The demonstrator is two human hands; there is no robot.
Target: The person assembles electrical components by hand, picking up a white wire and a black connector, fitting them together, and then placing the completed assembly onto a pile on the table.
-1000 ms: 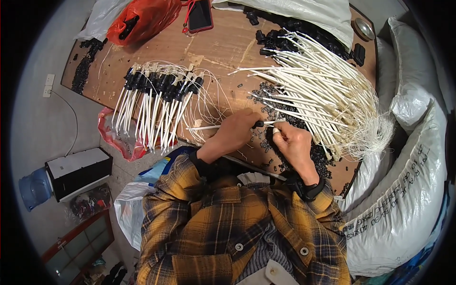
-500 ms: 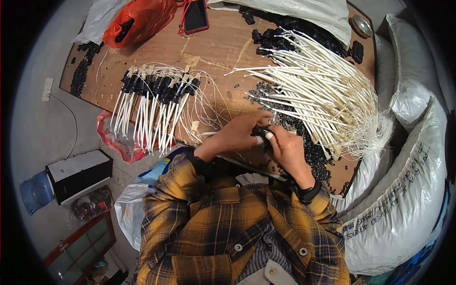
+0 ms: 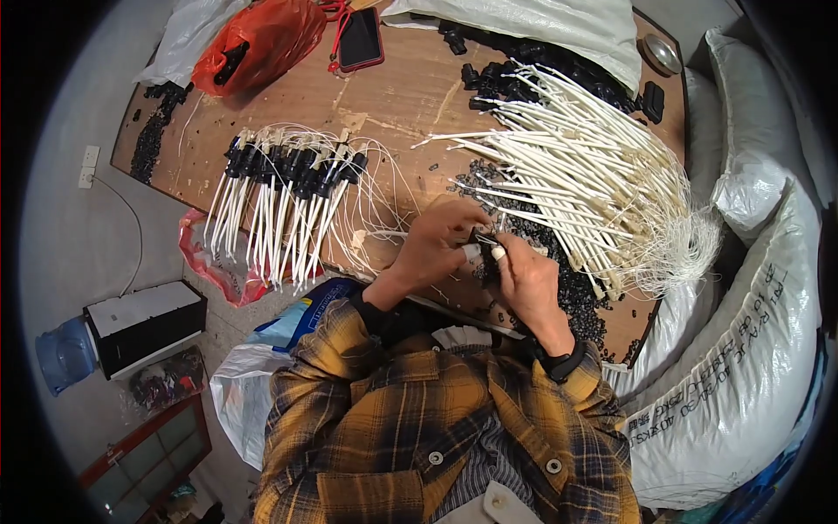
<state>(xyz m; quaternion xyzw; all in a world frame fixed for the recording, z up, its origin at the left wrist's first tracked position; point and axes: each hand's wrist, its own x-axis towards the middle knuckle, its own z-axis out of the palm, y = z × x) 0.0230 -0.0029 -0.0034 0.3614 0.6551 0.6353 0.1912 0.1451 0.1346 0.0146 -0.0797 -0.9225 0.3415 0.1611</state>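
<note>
Over the table's near edge my two hands meet around a small black plastic part [image 3: 484, 237], mostly covered by fingers. My left hand [image 3: 436, 249] is closed, with thumb and fingers at the part's left side. Pinching it from the right is my right hand [image 3: 530, 278], which has a pale wrap on one finger. Beyond the hands lies a big pile of white sleeved wires [image 3: 576, 166] with thin loose ends. Small black plastic pieces [image 3: 580, 310] are scattered beneath my right hand. To the left, white sleeved wires [image 3: 271, 227] bearing black fittings [image 3: 301, 166] lie in a row.
At the back of the brown table [image 3: 406, 96] are a red plastic bag [image 3: 257, 48], a phone [image 3: 360, 39] and a white sack [image 3: 559, 31] by larger black parts. A round metal lid-like thing [image 3: 661, 54] sits at the far right corner. Bulging white sacks [image 3: 733, 375] flank the right side.
My left hand's fingers have shifted slightly on the black plastic part, and the part shows at a different tilt. My right hand stays almost in place. The whole view has moved a little.
</note>
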